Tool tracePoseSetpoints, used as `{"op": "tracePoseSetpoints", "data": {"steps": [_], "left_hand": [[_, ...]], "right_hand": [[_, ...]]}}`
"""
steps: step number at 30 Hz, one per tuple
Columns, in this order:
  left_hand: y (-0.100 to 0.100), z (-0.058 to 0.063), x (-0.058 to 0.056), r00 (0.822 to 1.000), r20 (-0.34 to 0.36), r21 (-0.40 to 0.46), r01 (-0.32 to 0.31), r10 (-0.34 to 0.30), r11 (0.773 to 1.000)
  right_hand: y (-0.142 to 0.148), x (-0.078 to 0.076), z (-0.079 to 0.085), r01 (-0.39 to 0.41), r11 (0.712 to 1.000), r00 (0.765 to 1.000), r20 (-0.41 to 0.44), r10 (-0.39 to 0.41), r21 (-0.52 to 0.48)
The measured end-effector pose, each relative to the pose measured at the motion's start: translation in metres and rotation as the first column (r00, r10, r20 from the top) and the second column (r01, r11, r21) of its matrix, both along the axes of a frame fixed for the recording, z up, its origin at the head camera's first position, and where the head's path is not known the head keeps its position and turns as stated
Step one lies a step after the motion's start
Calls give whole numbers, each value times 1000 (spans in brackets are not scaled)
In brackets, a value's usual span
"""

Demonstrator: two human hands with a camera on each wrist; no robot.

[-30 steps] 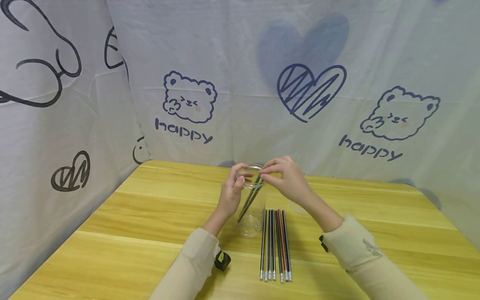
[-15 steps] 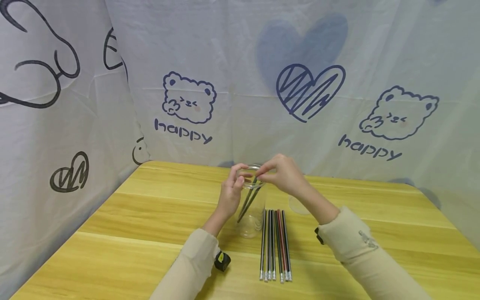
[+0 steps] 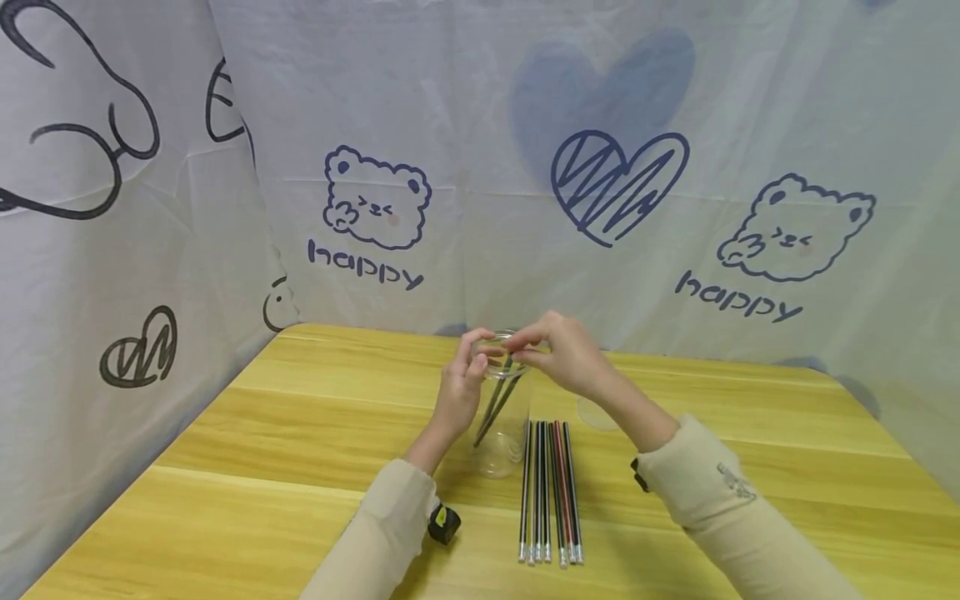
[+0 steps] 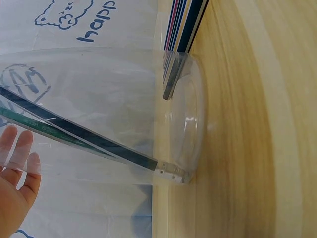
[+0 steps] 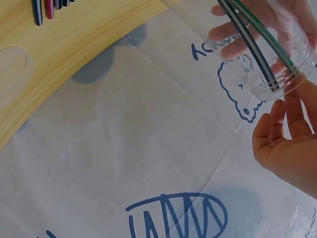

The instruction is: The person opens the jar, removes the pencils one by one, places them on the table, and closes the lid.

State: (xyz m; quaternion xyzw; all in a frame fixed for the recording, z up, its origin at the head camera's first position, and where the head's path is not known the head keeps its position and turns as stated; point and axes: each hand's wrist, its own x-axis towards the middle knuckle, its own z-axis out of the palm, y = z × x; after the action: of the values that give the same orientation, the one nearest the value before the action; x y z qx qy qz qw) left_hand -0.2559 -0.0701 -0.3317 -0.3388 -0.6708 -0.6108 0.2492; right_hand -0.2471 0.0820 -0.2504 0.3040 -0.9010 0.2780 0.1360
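Observation:
A tall clear plastic jar (image 3: 498, 460) stands upright on the table. My left hand (image 3: 461, 388) grips it near the rim, fingers behind and thumb in front. Inside lean two pencils: a dark striped pencil (image 4: 99, 140), eraser end down at the jar's bottom, and a green pencil (image 5: 263, 33). Over the jar's mouth, my right hand (image 3: 568, 358) pinches the top of the green pencil between thumb and fingers; its exact fingertip contact is partly hidden. Several more pencils (image 3: 551, 492) lie side by side right of the jar, silver eraser ends toward me.
A clear round lid (image 3: 596, 414) lies on the wooden table (image 3: 315, 433) beyond the pencils, partly behind my right forearm. Printed white cloth (image 3: 465, 167) hangs along the table's back and left. A small black device (image 3: 444, 523) sits at my left cuff.
My right hand has shifted left over the jar's mouth, and the upper end of one pencil has moved left with it. The left hand, jar and lying pencils have stayed put.

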Motion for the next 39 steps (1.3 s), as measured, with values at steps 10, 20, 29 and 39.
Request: {"op": "tracePoseSetpoints", "data": {"steps": [10,20,29,39], "left_hand": [[1,0,0,1000,1,-5,-18,18,1000],[1,0,0,1000,8,18,7,-7,1000],[1,0,1,1000,2,9,-8,8,1000],[0,1,1,1000,11,15,15,-15,1000]], "right_hand": [[1,-3,-11,-74,995,988,-138,64,-68],[7,-5,-7,-117,939,985,-155,70,-324],[7,-4,-5,-175,768,982,-55,180,-616],[10,1,0,-146,665,974,12,226,-732]]}}
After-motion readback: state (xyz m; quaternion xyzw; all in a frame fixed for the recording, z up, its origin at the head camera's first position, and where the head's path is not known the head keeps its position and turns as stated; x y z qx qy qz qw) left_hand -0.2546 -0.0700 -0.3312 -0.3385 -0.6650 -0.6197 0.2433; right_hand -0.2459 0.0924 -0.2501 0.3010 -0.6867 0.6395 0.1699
